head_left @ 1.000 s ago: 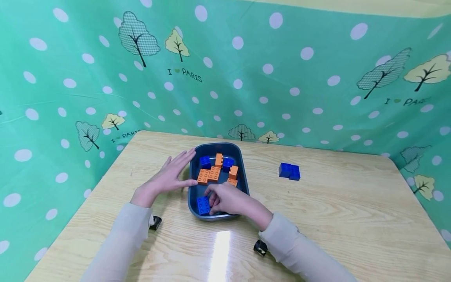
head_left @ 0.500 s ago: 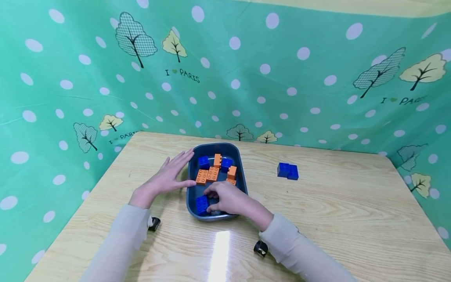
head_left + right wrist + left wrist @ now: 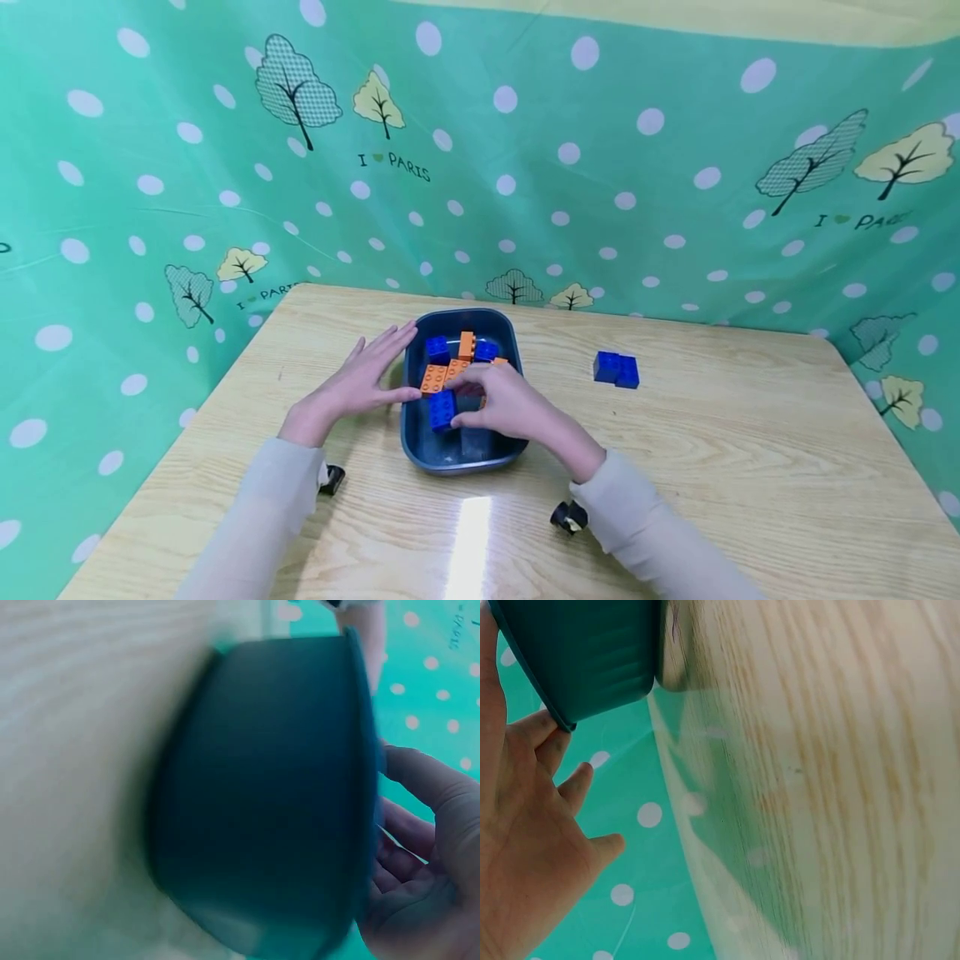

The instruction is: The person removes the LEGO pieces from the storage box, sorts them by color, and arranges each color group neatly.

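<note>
My right hand (image 3: pixel 501 402) pinches a blue toy brick (image 3: pixel 442 411) between thumb and fingers, over the near half of a dark blue bin (image 3: pixel 465 468). With straight fingers my left hand (image 3: pixel 358 382) rests against the bin's left rim; its fingertips touch the rim in the left wrist view too, where the bin (image 3: pixel 592 660) shows from outside. Further back in the bin lie orange bricks (image 3: pixel 433 379) and blue bricks (image 3: pixel 437 348), some hidden behind the right hand. The right wrist view shows the bin's outer wall (image 3: pixel 262 787), with the right hand (image 3: pixel 427 855) past its rim.
Two blue bricks (image 3: pixel 616 368) sit together on the wooden table (image 3: pixel 712 433), right of the bin. A green dotted cloth (image 3: pixel 480 150) hangs behind the table and along its sides. Black wrist cameras (image 3: pixel 570 517) are strapped under both sleeves.
My right hand has taken hold of the blue brick at the bin's near left corner and lifted it, moving it up and away from that corner. The left hand stays at the rim.
</note>
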